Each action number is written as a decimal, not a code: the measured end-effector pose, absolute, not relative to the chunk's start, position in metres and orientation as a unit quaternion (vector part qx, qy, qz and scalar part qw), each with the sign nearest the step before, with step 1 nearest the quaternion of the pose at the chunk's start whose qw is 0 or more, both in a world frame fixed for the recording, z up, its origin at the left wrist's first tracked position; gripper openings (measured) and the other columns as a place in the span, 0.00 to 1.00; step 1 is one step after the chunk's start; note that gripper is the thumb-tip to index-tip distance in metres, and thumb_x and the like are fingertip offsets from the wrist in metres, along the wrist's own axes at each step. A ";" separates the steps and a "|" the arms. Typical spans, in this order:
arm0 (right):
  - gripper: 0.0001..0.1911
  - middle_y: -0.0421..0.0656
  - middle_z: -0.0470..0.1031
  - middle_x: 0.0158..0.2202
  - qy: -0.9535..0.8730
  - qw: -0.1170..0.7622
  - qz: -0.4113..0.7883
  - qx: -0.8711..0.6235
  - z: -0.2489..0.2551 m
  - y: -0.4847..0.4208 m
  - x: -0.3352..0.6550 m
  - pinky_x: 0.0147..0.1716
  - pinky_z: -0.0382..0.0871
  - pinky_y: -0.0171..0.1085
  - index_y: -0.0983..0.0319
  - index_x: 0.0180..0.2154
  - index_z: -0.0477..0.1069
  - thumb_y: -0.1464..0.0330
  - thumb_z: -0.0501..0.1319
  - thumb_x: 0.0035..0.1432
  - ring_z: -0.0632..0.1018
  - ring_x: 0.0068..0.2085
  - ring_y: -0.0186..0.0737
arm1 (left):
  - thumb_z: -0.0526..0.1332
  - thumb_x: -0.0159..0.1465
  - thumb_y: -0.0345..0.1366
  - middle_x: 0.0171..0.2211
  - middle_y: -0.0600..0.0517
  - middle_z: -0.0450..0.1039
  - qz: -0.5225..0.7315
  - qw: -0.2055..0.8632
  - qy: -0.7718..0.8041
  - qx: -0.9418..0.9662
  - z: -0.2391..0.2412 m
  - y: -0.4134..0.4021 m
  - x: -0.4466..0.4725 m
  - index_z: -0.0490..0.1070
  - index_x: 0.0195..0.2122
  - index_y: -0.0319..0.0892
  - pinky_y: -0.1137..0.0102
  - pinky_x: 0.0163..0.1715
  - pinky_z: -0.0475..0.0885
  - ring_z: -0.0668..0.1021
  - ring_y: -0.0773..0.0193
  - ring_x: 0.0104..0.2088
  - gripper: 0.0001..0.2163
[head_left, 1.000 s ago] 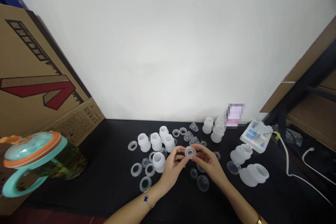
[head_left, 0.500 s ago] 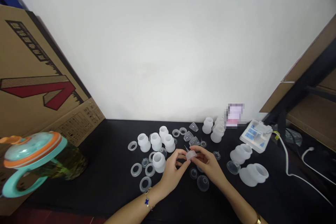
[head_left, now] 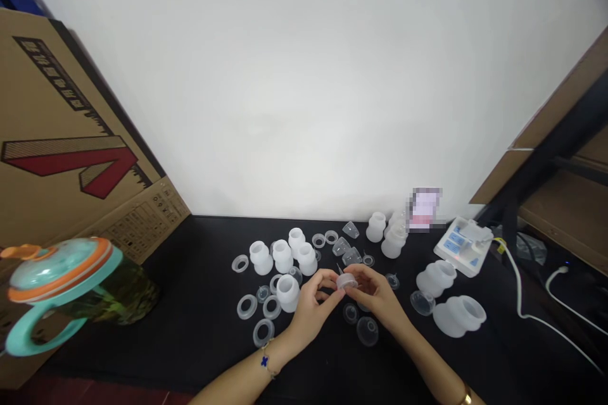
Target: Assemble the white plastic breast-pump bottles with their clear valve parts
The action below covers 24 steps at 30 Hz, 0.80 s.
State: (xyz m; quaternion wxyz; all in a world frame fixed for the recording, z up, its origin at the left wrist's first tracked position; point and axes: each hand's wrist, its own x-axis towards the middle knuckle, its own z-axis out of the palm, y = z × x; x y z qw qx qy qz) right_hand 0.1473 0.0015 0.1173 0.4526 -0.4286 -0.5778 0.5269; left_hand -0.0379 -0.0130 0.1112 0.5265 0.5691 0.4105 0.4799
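Observation:
My left hand and my right hand meet over the black table. Between their fingertips they pinch a small translucent bottle collar ring, and a thin stem pokes up from it. Just left of my left hand stands a white bottle with an open mouth. Below my right hand lie a clear dome-shaped cap and a clear nipple-like piece. Behind the hands, clear tapered covers lie on their sides. The fingers partly hide the ring.
Several white bottles and loose rings spread to the left. Two bottles lie at right, near a white power strip with cables. A teal-lidded jug and a cardboard box stand far left.
The fingers have shifted slightly around the collar ring, which stays in nearly the same place and is still held by both hands. Other things have not moved.

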 end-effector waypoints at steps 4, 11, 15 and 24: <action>0.17 0.43 0.80 0.38 -0.585 0.444 0.543 -0.409 0.115 0.003 0.149 0.37 0.71 0.39 0.58 0.41 0.77 0.57 0.72 0.53 0.79 0.39 0.46 | 0.69 0.62 0.43 0.37 0.48 0.78 0.490 0.562 0.396 0.536 0.109 -0.011 -0.037 0.74 0.43 0.42 0.70 0.32 0.76 0.79 0.58 0.38 0.13; 0.20 0.41 0.80 0.36 -0.550 0.435 0.589 -0.402 0.115 0.006 0.150 0.36 0.72 0.39 0.59 0.38 0.77 0.57 0.76 0.46 0.78 0.37 0.44 | 0.71 0.59 0.45 0.36 0.49 0.78 0.504 0.603 0.370 0.496 0.103 -0.006 -0.037 0.74 0.40 0.41 0.73 0.28 0.75 0.79 0.59 0.37 0.15; 0.20 0.41 0.80 0.35 -0.518 0.432 0.614 -0.411 0.122 0.005 0.149 0.35 0.72 0.39 0.59 0.38 0.78 0.58 0.77 0.44 0.79 0.36 0.43 | 0.72 0.58 0.45 0.35 0.49 0.78 0.502 0.623 0.359 0.481 0.107 -0.006 -0.036 0.74 0.39 0.40 0.75 0.25 0.74 0.78 0.60 0.35 0.16; 0.17 0.44 0.82 0.37 -0.490 0.439 0.644 -0.389 0.131 0.001 0.149 0.33 0.72 0.38 0.59 0.40 0.81 0.58 0.74 0.49 0.79 0.38 0.45 | 0.74 0.55 0.47 0.34 0.49 0.78 0.505 0.638 0.353 0.462 0.106 -0.005 -0.036 0.74 0.37 0.39 0.75 0.23 0.74 0.78 0.61 0.34 0.18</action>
